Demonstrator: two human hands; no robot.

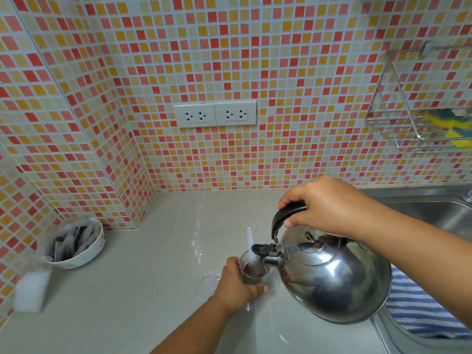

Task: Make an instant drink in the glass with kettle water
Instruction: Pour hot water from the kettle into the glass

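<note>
A small clear glass (255, 270) stands on the counter, holding dark brown liquid and a white plastic spoon (250, 242) that sticks up from it. My left hand (236, 284) wraps around the glass from the left. A shiny steel kettle (334, 277) is tilted toward the left, its black-capped spout (263, 250) right over the glass rim. My right hand (329, 205) grips the kettle's black handle (284, 217) from above.
A white bowl (84, 247) with several dark sachets sits in the left corner; a blurred white packet (32, 290) lies near it. An empty clear wrapper (208, 284) lies beside my left hand. The steel sink (439, 213), a striped towel (419, 307) and a wire rack (419, 118) are on the right.
</note>
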